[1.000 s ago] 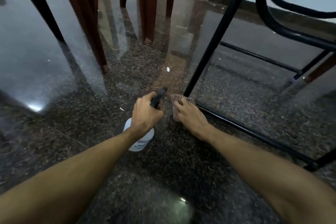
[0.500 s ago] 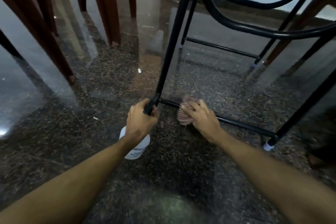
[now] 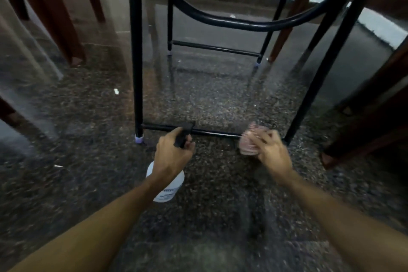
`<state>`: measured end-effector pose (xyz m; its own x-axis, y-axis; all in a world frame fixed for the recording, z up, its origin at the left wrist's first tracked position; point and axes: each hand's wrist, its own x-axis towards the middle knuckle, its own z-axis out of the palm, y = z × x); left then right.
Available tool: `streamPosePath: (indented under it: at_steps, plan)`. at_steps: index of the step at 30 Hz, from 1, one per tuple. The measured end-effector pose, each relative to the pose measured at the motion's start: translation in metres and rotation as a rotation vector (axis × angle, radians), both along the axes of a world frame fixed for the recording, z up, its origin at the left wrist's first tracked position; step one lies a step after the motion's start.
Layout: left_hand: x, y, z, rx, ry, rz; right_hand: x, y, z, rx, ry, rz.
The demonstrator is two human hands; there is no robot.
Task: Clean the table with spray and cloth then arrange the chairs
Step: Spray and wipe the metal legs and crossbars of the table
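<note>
My left hand (image 3: 173,154) grips the black trigger head of a white spray bottle (image 3: 165,185), which hangs below the hand near the floor. My right hand (image 3: 272,152) holds a bunched pink cloth (image 3: 248,140) against the right end of the low black crossbar (image 3: 209,132) of a black metal table frame (image 3: 135,51). The frame's front legs stand left and right of my hands on the dark speckled floor. The view is blurred by motion.
Brown plastic chair legs (image 3: 55,17) stand at the upper left. More brown chair legs (image 3: 364,121) are at the right edge, close to the frame's right leg. A rear crossbar (image 3: 216,47) and curved black tubing (image 3: 242,20) lie behind. Small white specks dot the floor.
My right hand has slid the cloth rightward along the crossbar, from the left leg toward the right leg. The view has shifted right; my left hand still holds the bottle.
</note>
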<state>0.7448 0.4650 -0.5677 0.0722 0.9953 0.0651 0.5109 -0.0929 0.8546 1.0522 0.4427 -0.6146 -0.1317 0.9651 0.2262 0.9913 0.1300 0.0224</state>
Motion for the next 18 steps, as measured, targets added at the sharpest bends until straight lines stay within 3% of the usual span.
streamPosePath:
  at_steps: [3, 6, 13, 15, 18]
  plan:
    - [0.021, 0.0, -0.004, 0.006, 0.006, -0.05, -0.003, -0.001, 0.012, -0.119, 0.023, -0.149]
    - [0.046, -0.008, -0.006, -0.025, 0.015, -0.106, 0.0, -0.01, 0.014, -0.08, 0.02, -0.169]
    - [0.096, -0.022, -0.002, -0.056, -0.012, -0.219, 0.077, -0.065, 0.01, -0.025, -0.041, -0.023]
    - [0.106, -0.025, 0.001, -0.062, -0.032, -0.245, 0.082, -0.083, 0.002, -0.009, 0.132, -0.129]
    - [0.118, -0.021, 0.002, -0.063, -0.061, -0.272, 0.09, -0.1, 0.004, 0.243, 0.426, -0.413]
